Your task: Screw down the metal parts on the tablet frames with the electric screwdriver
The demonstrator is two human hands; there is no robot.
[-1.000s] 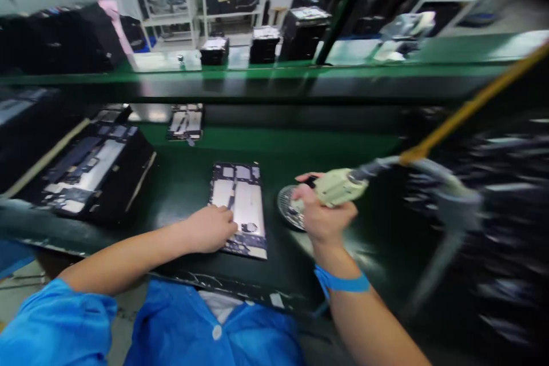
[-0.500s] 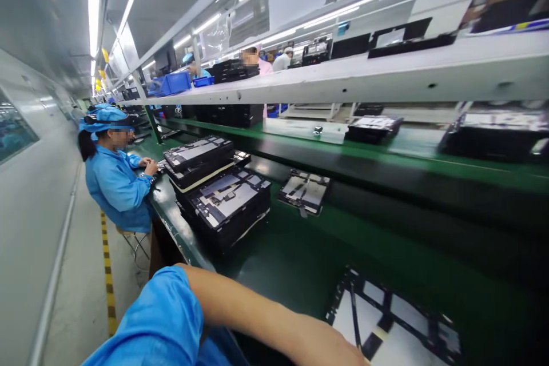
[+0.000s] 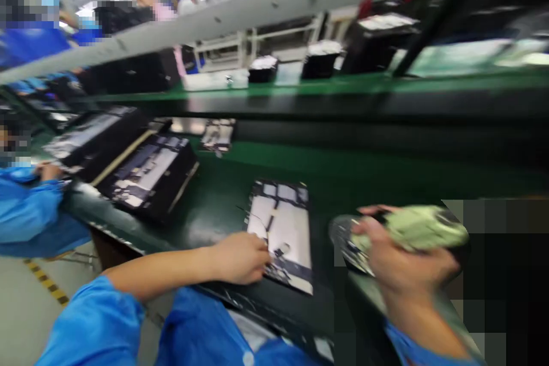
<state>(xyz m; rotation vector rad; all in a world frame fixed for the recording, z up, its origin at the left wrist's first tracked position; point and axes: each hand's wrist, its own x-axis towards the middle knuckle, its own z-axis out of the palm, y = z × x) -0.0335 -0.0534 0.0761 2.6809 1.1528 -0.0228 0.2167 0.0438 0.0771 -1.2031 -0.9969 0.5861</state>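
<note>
On the green table [image 3: 369,177] the flat panel [image 3: 283,234] lies before the person, the left hand [image 3: 242,257] pressing its near edge with fingers spread flat, best kept firm while the right hand [image 3: 398,257], fingers clenched around the pale green tool [image 3: 422,229], works steadily beside the small round dish [image 3: 345,237].

Green bench [image 3: 369,177]. Dark panel [image 3: 283,229] with silvery-white patches and black dividing lines. Pale green tool [image 3: 422,229]. Bright blue sleeve [image 3: 94,326]. Black trays [image 3: 150,174]. Grey floor with a yellow-and-black striped line [image 3: 45,283].
</note>
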